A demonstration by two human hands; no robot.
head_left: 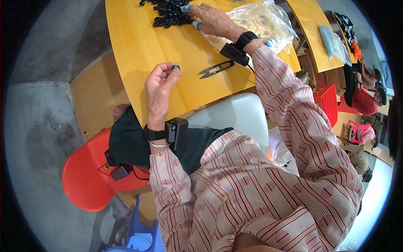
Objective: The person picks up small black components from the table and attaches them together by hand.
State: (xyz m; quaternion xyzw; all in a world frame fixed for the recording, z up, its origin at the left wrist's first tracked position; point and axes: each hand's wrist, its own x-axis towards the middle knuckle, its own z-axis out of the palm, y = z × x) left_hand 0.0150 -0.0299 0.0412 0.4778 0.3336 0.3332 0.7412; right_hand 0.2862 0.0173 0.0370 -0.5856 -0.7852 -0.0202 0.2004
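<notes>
My left hand is raised near the table's near left side, its thumb and index finger pinching a small black ring-shaped piece. Farther away, my right hand reaches to the right edge of a pile of small black ring-shaped pieces. Blue-and-white wraps cover its thumb and finger ends, which are spread apart with nothing visible between them. A pair of black thread snips lies on the yellow table between my hands.
A clear plastic bag with small pieces inside lies beside my right wrist. A white seat stands at the table's near edge, and a red chair at the left. A red box and several people are at the right.
</notes>
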